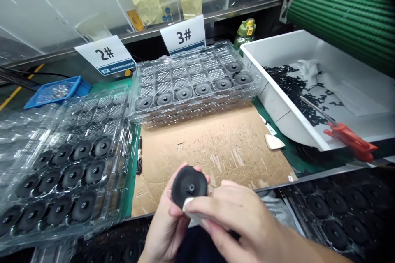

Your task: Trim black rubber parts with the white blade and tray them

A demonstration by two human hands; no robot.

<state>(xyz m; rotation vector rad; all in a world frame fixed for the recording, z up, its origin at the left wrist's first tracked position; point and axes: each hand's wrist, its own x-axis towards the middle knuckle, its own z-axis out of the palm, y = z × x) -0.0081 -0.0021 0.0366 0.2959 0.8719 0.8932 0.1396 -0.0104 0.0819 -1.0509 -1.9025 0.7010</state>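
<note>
Low at the middle, my left hand point(169, 213) is closed around a round black rubber-like disc point(182, 185) with a small metal stud in its centre. The disc's face is turned up toward me. My right hand point(237, 218) pinches a small white pad point(187, 204) and presses it against the disc's near rim. Most of that pad is hidden under the fingers, so I cannot tell whether it is cloth or felt. Beneath both hands lies a worn cardboard sheet point(197, 144).
A clear tray stack point(197, 102) with several discs stands behind the cardboard; another disc-filled tray point(120, 164) is left. At right, a white bin point(284, 119) holds small black pieces; an orange-handled tool point(352, 139) rests on its edge. A cream wedge point(274, 142) and black pen point(139, 154) lie nearby.
</note>
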